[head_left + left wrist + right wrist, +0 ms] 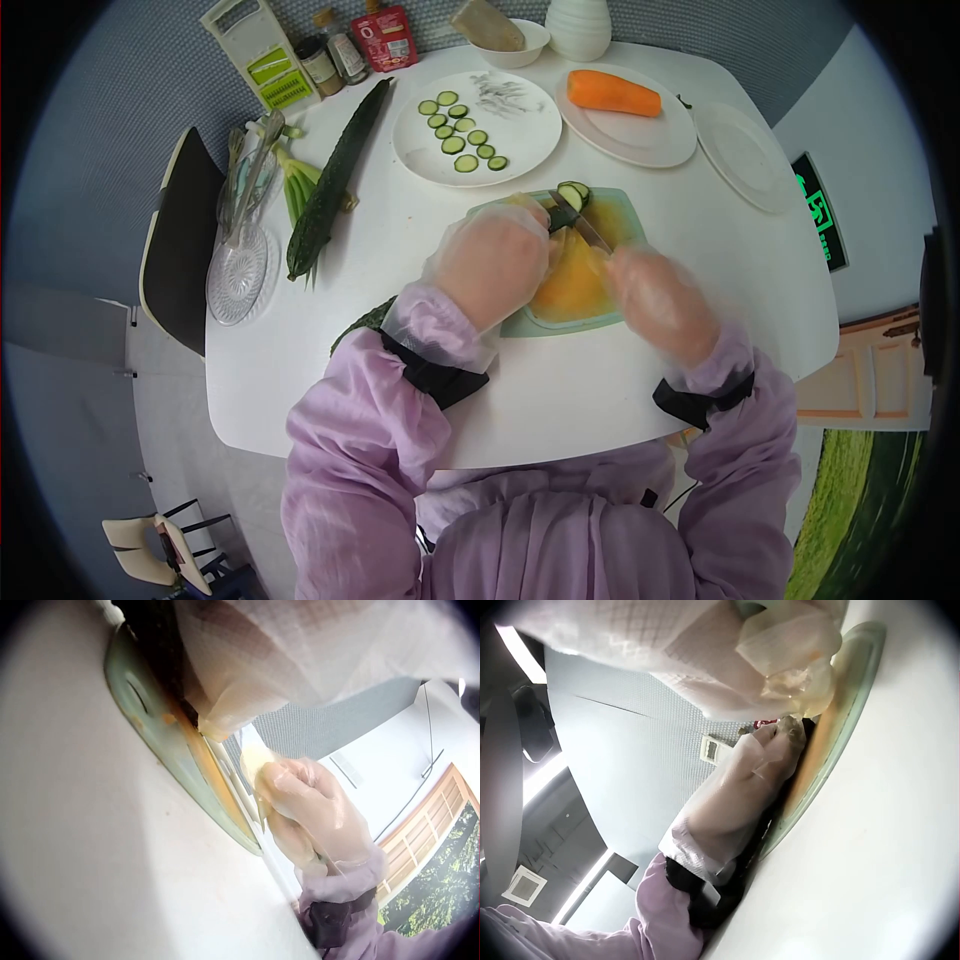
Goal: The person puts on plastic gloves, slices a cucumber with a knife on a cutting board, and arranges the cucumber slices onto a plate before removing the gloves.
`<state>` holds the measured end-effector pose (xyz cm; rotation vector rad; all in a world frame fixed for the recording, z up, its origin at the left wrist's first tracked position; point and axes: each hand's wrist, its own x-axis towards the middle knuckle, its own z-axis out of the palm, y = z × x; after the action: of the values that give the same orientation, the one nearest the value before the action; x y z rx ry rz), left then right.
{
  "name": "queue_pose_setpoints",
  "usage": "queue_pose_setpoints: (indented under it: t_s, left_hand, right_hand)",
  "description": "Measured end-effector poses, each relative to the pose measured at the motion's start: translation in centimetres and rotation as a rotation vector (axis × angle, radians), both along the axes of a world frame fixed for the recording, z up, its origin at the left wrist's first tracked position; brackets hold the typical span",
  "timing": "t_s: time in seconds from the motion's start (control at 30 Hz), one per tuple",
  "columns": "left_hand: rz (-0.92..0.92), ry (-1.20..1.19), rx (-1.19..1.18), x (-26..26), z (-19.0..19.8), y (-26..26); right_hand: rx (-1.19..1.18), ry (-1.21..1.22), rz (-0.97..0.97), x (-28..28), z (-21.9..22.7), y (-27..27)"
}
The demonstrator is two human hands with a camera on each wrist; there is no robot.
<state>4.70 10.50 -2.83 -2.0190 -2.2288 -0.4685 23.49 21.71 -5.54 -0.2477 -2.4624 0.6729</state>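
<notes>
Both hands wear clear plastic gloves over a green cutting board (pixel 518 322) with an orange-stained surface. The left hand (pixel 492 258) grips a dark green cucumber that runs back under the forearm, its far part (pixel 364 322) showing beside the sleeve. In the right hand (pixel 662 305) is a knife (pixel 594 236), its blade at the cucumber's cut end. Cut cucumber slices (pixel 573 195) lie at the board's top edge beside the blade. In the left wrist view the right hand (pixel 319 810) curls round the knife handle; the right wrist view shows the left hand (pixel 739 791) by the board.
Behind the board, a white plate (pixel 540 150) holds several cucumber slices; another plate (pixel 640 150) bears a peeled carrot (pixel 614 93). A whole cucumber (pixel 335 185) lies at left near a glass dish (pixel 238 278). A grater (pixel 262 55), bottles and a bowl (pixel 520 52) stand at the back.
</notes>
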Motion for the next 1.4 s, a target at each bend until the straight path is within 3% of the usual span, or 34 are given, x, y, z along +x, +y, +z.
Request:
queue_pose_setpoints:
  t_s: [0.03, 0.1, 0.23, 0.3, 0.33, 0.4, 0.63, 0.73, 0.8, 1.03, 1.1, 1.2, 1.4]
  left_hand:
    - [0.001, -0.019, 0.011, 0.0, 0.0, 0.0]
    - [0.002, -0.037, 0.022, -0.1, -0.2, -0.1]
    - [-0.006, -0.011, 0.023, 0.0, -0.2, 0.0]
    - [-0.008, -0.016, 0.009, -0.1, -0.1, 0.0]
    - [-0.008, -0.024, 0.033, 0.0, -0.1, 0.0]
    - [-0.006, -0.034, 0.054, 0.0, -0.2, -0.1]
    - [-0.006, -0.044, 0.034, -0.1, -0.2, 0.0]
    - [-0.019, -0.039, 0.036, -0.2, -0.3, 0.0]
    - [-0.032, -0.031, 0.034, -0.1, -0.3, 0.2]
    - [-0.054, 0.046, 0.096, -0.2, -0.2, -0.2]
    - [-0.049, 0.081, 0.103, -0.2, 0.0, -0.6]
    - [-0.072, 0.147, 0.027, -0.4, 0.4, -1.2]
    - [-0.145, 0.137, 0.106, -1.1, -0.3, -1.1]
  right_hand:
    - [0.001, 0.001, 0.004, -0.1, 0.2, -0.1]
    - [0.067, -0.226, -0.090, -0.2, 0.9, -0.4]
    - [0.050, -0.189, -0.048, -0.3, 0.5, -0.2]
    - [0.011, 0.035, 0.007, -0.3, 0.4, -0.4]
    - [0.011, 0.036, 0.012, -0.4, 0.5, -0.4]
    - [0.008, -0.279, -0.050, -0.3, 1.0, -0.2]
    - [-0.036, -0.138, 0.011, -0.6, 0.4, -0.3]
    - [-0.052, -0.214, 0.025, -0.5, 1.4, -0.5]
    - [-0.106, -0.485, -0.071, -1.1, 1.9, -0.4]
    - [-0.053, -0.400, -0.012, -0.3, 1.3, 0.1]
    - [-0.149, 0.061, 0.080, 0.3, 0.5, 0.0]
    - [-0.189, -0.055, 0.052, 0.2, 0.9, 0.2]
    - [-0.075, -0.064, -0.050, -0.2, 1.1, -0.2]
